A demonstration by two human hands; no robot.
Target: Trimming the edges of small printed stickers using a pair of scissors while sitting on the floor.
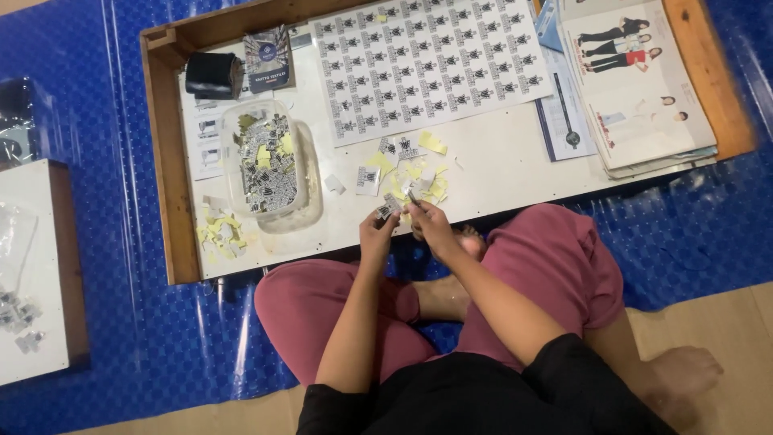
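Left of the sticker sheet sat one tub heaped with cut labels, too many to count. Below the sheet, near the tray's front edge, left hand pinched one small label; right hand closed its fingers on another scrap, detail too small to tell. Judged: label light, thin, floppy, easily creased; hold by the edges. One magazine stack lay right of the sheet.

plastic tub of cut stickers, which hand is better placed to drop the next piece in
Left, probably. The left hand holds a small sticker piece and is on the side of the plastic tub. The right hand sits farther from it and seems to grip a small tool, unclear what.
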